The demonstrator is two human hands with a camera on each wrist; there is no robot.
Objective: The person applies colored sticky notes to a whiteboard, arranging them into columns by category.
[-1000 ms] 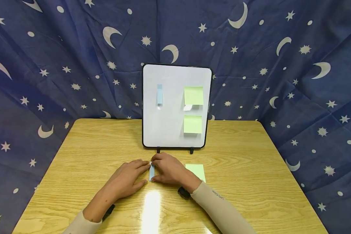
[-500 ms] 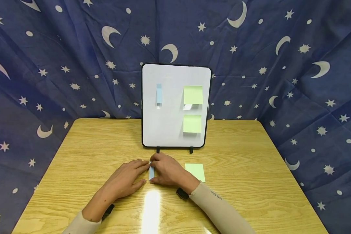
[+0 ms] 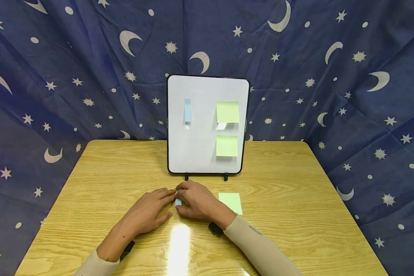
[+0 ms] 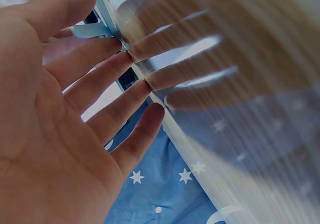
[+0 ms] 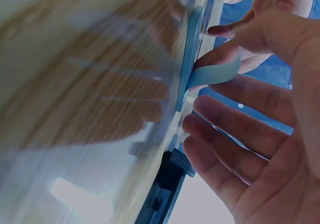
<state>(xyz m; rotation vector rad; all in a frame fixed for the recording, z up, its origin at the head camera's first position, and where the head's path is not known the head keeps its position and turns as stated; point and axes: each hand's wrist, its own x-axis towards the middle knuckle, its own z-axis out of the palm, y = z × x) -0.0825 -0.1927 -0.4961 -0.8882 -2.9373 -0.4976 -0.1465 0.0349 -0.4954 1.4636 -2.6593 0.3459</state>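
A narrow light-blue sticky note pad lies on the table between the two hands. Its top sheet is lifted and curls away from the pad in the right wrist view. My right hand bends over the pad, with that sheet between thumb and index finger. My left hand rests palm down at the pad's left side, fingers extended and fingertips touching the table beside the pad's far end. In the head view, the right hand's fingers cover part of the pad.
Behind the hands stands a whiteboard on small black feet. It bears one blue strip and two green sticky notes, an upper one and a lower one. A green note pad lies beside my right wrist.
My right thumb has shifted slightly up and left over the blue pad, so less of the pad shows. The left hand stays in place.
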